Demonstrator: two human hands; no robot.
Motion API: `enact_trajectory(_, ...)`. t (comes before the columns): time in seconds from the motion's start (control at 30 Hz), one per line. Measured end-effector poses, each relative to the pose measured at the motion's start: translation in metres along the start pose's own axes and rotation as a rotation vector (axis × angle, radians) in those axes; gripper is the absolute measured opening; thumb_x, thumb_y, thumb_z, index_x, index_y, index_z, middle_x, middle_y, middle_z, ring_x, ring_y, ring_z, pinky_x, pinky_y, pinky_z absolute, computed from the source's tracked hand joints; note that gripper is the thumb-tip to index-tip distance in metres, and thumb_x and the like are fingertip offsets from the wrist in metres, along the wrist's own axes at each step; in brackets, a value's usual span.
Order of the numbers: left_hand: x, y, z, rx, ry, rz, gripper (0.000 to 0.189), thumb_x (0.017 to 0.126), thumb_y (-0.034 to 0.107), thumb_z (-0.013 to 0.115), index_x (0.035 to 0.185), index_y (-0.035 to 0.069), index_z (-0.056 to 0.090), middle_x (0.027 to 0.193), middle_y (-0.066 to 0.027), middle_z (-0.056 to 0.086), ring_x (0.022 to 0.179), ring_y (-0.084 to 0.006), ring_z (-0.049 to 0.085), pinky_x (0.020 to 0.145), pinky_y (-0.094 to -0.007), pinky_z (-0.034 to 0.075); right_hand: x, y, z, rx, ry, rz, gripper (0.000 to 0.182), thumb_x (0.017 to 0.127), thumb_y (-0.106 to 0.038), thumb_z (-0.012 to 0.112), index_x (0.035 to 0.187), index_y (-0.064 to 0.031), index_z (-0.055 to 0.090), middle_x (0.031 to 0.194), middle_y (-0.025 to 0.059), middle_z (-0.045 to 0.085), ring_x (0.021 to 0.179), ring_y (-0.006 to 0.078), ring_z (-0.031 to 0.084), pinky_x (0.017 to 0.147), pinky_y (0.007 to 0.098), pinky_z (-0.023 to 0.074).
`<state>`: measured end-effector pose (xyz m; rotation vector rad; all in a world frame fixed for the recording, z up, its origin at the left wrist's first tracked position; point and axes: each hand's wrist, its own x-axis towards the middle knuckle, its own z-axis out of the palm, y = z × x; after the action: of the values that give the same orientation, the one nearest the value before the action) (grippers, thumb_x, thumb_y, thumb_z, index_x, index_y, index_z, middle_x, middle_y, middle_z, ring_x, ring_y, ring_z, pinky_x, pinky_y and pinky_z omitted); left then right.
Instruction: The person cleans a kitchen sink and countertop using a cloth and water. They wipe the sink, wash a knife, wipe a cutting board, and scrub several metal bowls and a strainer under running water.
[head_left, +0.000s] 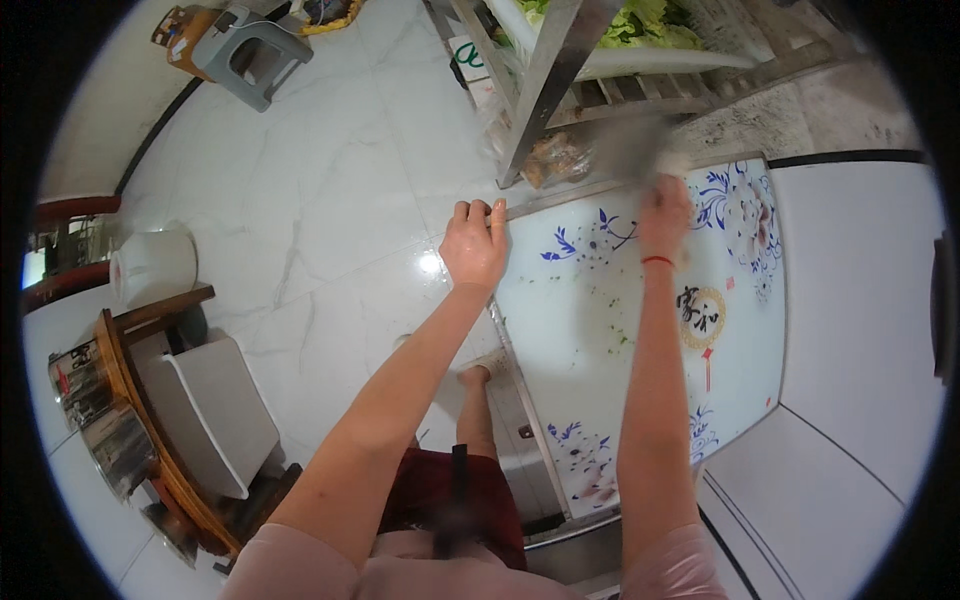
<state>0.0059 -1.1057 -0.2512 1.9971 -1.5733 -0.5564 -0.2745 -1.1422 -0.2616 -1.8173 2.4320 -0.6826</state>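
A pale tabletop (559, 322) printed with blue flowers and writing lies before me on the right, small green scraps (619, 334) scattered over it. My left hand (476, 244) rests at its far left corner, fingers slightly spread and nothing held. Over the far edge, my right hand (666, 217) is closed around a flat grey tool (630, 146), which motion blur makes hard to identify; it may be a cleaver. A red cord circles the right wrist. Just past that edge, a clear plastic bag (556, 159) with brownish contents sits under a metal rack.
Leafy vegetables (637, 26) lie on the metal rack (551, 82) beyond the tabletop. A grey plastic stool (251, 56) stands far left on the tiled floor. At left are a wooden stand (135, 390), a white bin (217, 412) and a white bucket (154, 266). White panels (855, 300) border the right.
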Motion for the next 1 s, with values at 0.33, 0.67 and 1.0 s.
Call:
enact_trajectory(0.33, -0.016, -0.059, -0.027, -0.695, -0.283, -0.420, 0.052, 0.099, 0.052, 0.038, 0.115, 0.008, 0.060, 0.108, -0.0092, 0.064, 0.092, -0.0232, 0.061, 0.080, -0.0354, 0.046, -0.104, -0.144, -0.002, 0.304, -0.196, -0.219, 0.032, 0.081, 0.000, 0.054, 0.094, -0.0202, 0.075, 0.125, -0.0023, 0.061, 0.119, 0.0243, 0.049, 0.102, 0.0422, 0.0361)
enact_trajectory(0.67, -0.061, -0.146, -0.087, -0.823, -1.135, -0.855, 0.067, 0.101, 0.057, 0.027, 0.117, 0.000, 0.058, 0.109, -0.0122, 0.065, 0.099, -0.0194, 0.062, 0.088, -0.0326, 0.047, -0.151, -0.100, -0.088, 0.563, -0.502, -0.094, 0.032, 0.074, 0.005, 0.052, 0.082, -0.0145, 0.076, 0.108, 0.0035, 0.069, 0.106, 0.0239, 0.058, 0.097, 0.0333, 0.0441)
enact_trajectory(1.0, -0.094, -0.123, -0.056, -0.872, -1.247, -0.838, 0.073, 0.103, 0.052, 0.018, 0.124, -0.006, 0.055, 0.119, -0.0186, 0.064, 0.108, -0.0268, 0.062, 0.097, -0.0371, 0.045, -0.134, -0.031, -0.039, 0.069, 0.116, 0.221, 0.055, 0.071, 0.005, 0.051, 0.116, -0.0229, 0.069, 0.126, 0.0051, 0.062, 0.121, 0.0266, 0.054, 0.099, 0.0356, 0.0445)
